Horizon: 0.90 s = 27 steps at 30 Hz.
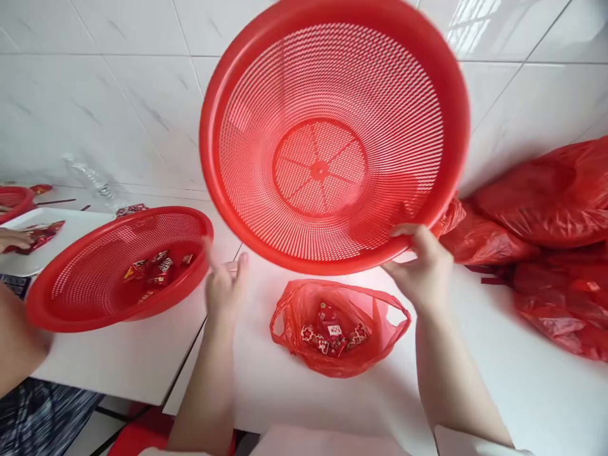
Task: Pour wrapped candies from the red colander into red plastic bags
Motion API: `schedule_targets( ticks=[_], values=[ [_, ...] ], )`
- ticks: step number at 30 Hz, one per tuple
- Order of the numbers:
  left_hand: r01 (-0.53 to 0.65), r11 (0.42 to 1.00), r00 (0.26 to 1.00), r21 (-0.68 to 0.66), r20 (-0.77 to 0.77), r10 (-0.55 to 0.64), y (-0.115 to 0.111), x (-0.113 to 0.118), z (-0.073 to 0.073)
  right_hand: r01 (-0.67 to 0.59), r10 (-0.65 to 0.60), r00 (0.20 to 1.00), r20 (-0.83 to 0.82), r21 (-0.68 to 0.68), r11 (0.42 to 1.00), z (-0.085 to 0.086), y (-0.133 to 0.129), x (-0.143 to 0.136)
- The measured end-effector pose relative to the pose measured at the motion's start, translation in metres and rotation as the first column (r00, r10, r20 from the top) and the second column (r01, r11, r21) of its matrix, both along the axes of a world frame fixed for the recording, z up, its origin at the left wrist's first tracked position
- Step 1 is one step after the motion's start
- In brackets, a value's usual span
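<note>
While your half-open left hand (223,285) is empty, your right hand (427,266) pinches the round red plastic basket (319,171), likely light and stiff, above the white surface (479,354) by its rim (308,261), the best hold.

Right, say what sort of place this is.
Probably a shared workroom: a bag of small packets on the table, a mesh basket in the right hand, and another person's hand at a tray.

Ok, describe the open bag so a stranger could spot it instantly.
On the white table, between the person's forearms, sits a red bag, below the raised basket. Unlike the bulging bags at right, its mouth gapes, showing small packets.
</note>
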<state>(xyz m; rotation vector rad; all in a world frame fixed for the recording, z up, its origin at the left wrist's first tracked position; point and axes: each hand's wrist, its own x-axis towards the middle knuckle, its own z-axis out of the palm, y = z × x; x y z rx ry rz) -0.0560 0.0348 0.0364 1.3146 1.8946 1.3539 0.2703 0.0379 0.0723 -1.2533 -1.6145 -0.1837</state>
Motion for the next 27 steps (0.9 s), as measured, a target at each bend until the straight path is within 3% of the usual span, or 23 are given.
schedule_targets(
  ticks=[1, 2, 3, 5, 9, 14, 21, 24, 27],
  values=[
    [-0.185, 0.981, 0.959, -0.055, -0.228, 0.167, -0.001, -0.008, 0.005, 0.046, -0.044, 0.998, -0.037, 0.034, 0.998, 0.007, -0.002, 0.004],
    [-0.321, 0.940, 0.873, -0.120, -0.422, 0.244, -0.002, -0.016, 0.009, 0.091, -0.085, 0.993, -0.082, 0.073, 0.993, 0.013, -0.004, 0.009],
    [-0.406, 0.894, 0.799, -0.190, -0.549, 0.246, -0.003, -0.023, 0.011, 0.136, -0.121, 0.984, -0.130, 0.112, 0.984, 0.017, -0.006, 0.013],
    [-0.456, 0.828, 0.764, -0.325, -0.621, 0.177, -0.002, -0.033, 0.011, 0.225, -0.187, 0.959, -0.213, 0.172, 0.959, 0.021, -0.009, 0.021],
    [-0.411, 0.819, 0.806, -0.399, -0.579, 0.122, 0.002, -0.043, 0.001, 0.329, -0.260, 0.922, -0.287, 0.222, 0.918, 0.020, -0.015, 0.036],
    [-0.454, 0.831, 0.827, -0.322, -0.500, 0.258, 0.010, -0.053, -0.012, 0.340, -0.293, 0.906, -0.304, 0.111, 0.934, 0.019, -0.025, 0.053],
    [-0.384, 0.923, 0.877, -0.007, -0.316, 0.362, 0.020, -0.054, -0.033, 0.414, -0.364, 0.888, -0.282, 0.143, 0.899, 0.014, -0.015, 0.066],
    [-0.293, 0.942, 0.913, 0.161, -0.247, 0.326, 0.026, -0.041, -0.042, 0.383, -0.333, 0.897, -0.291, 0.132, 0.914, 0.014, -0.012, 0.061],
    [-0.136, 0.957, 0.934, 0.258, -0.290, 0.211, 0.031, -0.025, -0.052, 0.306, -0.262, 0.921, -0.289, 0.117, 0.945, 0.015, -0.013, 0.056]
  ],
)
